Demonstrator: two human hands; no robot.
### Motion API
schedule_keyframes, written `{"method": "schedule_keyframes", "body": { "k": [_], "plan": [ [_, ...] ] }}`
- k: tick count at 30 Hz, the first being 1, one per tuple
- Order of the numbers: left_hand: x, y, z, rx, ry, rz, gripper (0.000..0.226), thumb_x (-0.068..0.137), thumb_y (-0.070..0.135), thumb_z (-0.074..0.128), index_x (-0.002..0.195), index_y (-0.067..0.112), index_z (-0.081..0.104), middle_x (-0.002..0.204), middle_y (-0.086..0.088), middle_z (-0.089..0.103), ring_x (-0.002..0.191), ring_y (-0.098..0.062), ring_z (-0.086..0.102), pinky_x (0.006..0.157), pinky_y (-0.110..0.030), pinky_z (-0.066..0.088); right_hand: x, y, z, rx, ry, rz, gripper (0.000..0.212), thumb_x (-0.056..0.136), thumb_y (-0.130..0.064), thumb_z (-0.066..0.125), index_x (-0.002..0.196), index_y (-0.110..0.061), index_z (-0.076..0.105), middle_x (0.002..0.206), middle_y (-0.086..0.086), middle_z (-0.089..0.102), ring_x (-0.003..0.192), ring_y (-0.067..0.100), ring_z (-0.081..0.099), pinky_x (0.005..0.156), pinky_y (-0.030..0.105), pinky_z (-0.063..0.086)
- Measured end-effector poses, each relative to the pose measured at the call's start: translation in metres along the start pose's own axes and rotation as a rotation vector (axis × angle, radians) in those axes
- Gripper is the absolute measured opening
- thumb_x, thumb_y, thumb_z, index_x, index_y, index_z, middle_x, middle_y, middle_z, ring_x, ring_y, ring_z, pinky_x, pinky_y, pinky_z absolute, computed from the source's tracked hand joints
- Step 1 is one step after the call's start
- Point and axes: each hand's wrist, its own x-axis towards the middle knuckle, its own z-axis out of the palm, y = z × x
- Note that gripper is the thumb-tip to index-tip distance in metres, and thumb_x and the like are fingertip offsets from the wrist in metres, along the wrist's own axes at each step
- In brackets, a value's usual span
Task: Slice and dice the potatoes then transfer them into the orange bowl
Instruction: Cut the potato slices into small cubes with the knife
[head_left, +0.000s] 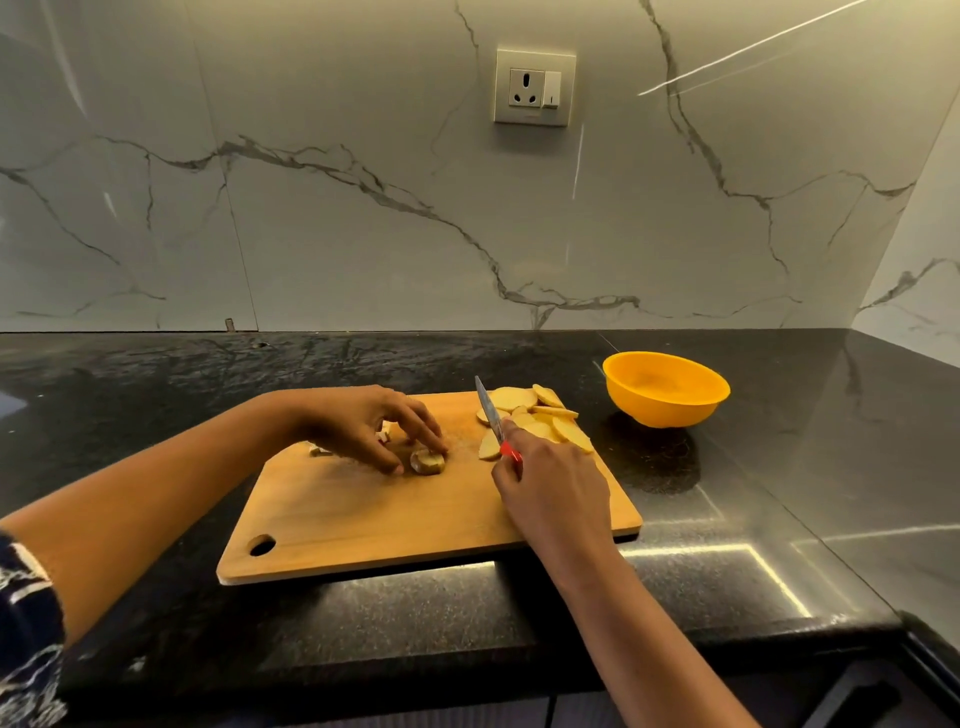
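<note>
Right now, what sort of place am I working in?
Most likely a home kitchen: a dark stone countertop, a marble-look backsplash with a wall socket, and a wooden cutting board holding potato slices next to an orange bowl.

desk (753, 467): black speckled stone, glossy | wall (311, 234): white marble with grey veins, behind the desk | socket (535, 87): white, with a switch, high on the wall

On the board (389, 519) potato slices (514, 399) lie far right, with the bowl (670, 408) right of it.
</note>
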Motion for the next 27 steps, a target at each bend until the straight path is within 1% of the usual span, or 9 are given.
{"method": "schedule_keyframes", "body": {
  "k": [5, 12, 14, 17, 19, 21, 24, 26, 27],
  "plan": [
    [0.006, 0.005, -0.003, 0.070, 0.047, -0.023, 0.033, 0.084, 0.024, 0.068, 0.113, 0.039, 0.063, 0.117, 0.020, 0.050, 0.107, -0.004, 0.046, 0.096, -0.023, 0.040, 0.000, -0.001, 0.000, 0.000, -0.010, -0.001, 0.049, 0.100, -0.038, 0.043, 0.147, -0.034, 0.031, 0.112, -0.004, 0.066, 0.095, 0.012, 0.059, 0.071, 0.022, 0.043],
    [0.003, 0.015, 0.005, 0.077, 0.186, -0.106, 0.019, 0.080, 0.032, 0.072, 0.097, 0.033, 0.065, 0.101, 0.012, 0.059, 0.093, -0.007, 0.052, 0.086, -0.026, 0.046, 0.000, -0.004, 0.003, -0.015, -0.014, -0.006, 0.048, 0.099, -0.039, 0.043, 0.146, -0.034, 0.033, 0.112, -0.004, 0.067, 0.095, 0.012, 0.060, 0.075, 0.026, 0.049],
    [0.001, 0.021, 0.015, 0.086, 0.272, -0.188, 0.019, 0.079, 0.037, 0.071, 0.094, 0.030, 0.064, 0.096, 0.008, 0.062, 0.089, -0.010, 0.054, 0.081, -0.028, 0.047, 0.001, -0.005, 0.004, -0.020, -0.026, -0.011, 0.048, 0.099, -0.039, 0.044, 0.146, -0.034, 0.034, 0.113, -0.004, 0.067, 0.096, 0.013, 0.061, 0.077, 0.028, 0.051],
    [-0.004, 0.033, 0.037, 0.199, 0.472, -0.334, 0.036, 0.078, 0.051, 0.065, 0.103, 0.024, 0.065, 0.095, 0.009, 0.062, 0.082, -0.005, 0.054, 0.074, -0.021, 0.046, 0.000, -0.008, 0.003, -0.025, -0.058, -0.012, 0.048, 0.098, -0.039, 0.045, 0.145, -0.034, 0.036, 0.116, -0.004, 0.066, 0.099, 0.014, 0.060, 0.077, 0.028, 0.051],
    [-0.009, 0.038, 0.049, 0.365, 0.554, -0.400, 0.052, 0.082, 0.060, 0.055, 0.121, 0.026, 0.059, 0.111, 0.008, 0.062, 0.097, -0.006, 0.055, 0.085, -0.024, 0.047, 0.001, -0.009, 0.000, -0.031, -0.083, -0.032, 0.048, 0.098, -0.038, 0.045, 0.145, -0.034, 0.036, 0.116, -0.004, 0.066, 0.099, 0.013, 0.059, 0.075, 0.026, 0.049],
    [-0.015, 0.039, 0.058, 0.474, 0.548, -0.466, 0.063, 0.085, 0.065, 0.043, 0.136, 0.028, 0.045, 0.132, 0.006, 0.053, 0.120, -0.012, 0.048, 0.101, -0.033, 0.039, -0.001, -0.009, -0.003, -0.040, -0.112, -0.059, 0.047, 0.099, -0.038, 0.043, 0.145, -0.035, 0.036, 0.116, -0.004, 0.065, 0.100, 0.013, 0.058, 0.074, 0.026, 0.047],
    [-0.030, 0.040, 0.068, 0.414, 0.559, -0.495, 0.069, 0.086, 0.071, 0.025, 0.139, 0.030, 0.039, 0.146, 0.007, 0.040, 0.134, -0.013, 0.033, 0.110, -0.036, 0.025, -0.007, -0.006, -0.009, -0.061, -0.167, -0.081, 0.045, 0.098, -0.036, 0.042, 0.143, -0.035, 0.039, 0.116, -0.003, 0.064, 0.100, 0.016, 0.058, 0.078, 0.029, 0.049],
    [-0.037, 0.043, 0.077, 0.406, 0.511, -0.500, 0.092, 0.073, 0.082, -0.001, 0.143, 0.033, 0.033, 0.153, 0.007, 0.026, 0.141, -0.013, 0.020, 0.113, -0.037, 0.017, -0.010, -0.004, -0.014, -0.071, -0.207, -0.084, 0.044, 0.097, -0.036, 0.043, 0.141, -0.035, 0.042, 0.113, -0.003, 0.065, 0.097, 0.015, 0.058, 0.075, 0.028, 0.048],
    [-0.038, 0.045, 0.082, 0.394, 0.476, -0.509, 0.094, 0.072, 0.081, -0.006, 0.146, 0.032, 0.027, 0.157, 0.007, 0.016, 0.144, -0.013, 0.011, 0.115, -0.038, 0.011, -0.012, -0.003, -0.016, -0.077, -0.228, -0.086, 0.044, 0.097, -0.035, 0.043, 0.141, -0.035, 0.043, 0.113, -0.002, 0.065, 0.097, 0.016, 0.058, 0.075, 0.028, 0.048]
  ]
}}
